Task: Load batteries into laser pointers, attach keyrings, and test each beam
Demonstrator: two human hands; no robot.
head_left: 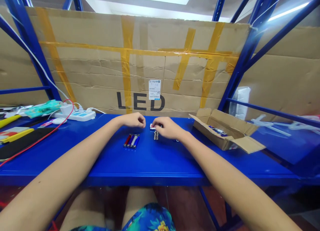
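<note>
My left hand hovers over the blue table with its fingers curled in; whatever it may hold is hidden. In front of it lies a row of several slim metallic tubes like mini flashlights, in red, silver and blue. My right hand reaches down with bent fingers at some small red and silver pieces, its fingertips too small to make out. Just under that hand sit small round metal cells grouped in short rows. A small dark ring-like piece shows beside my right wrist.
An opened cardboard box with more tubes stands at the right. A white power strip, red cable and black pad lie at the left. A large cardboard sheet closes off the back between blue posts.
</note>
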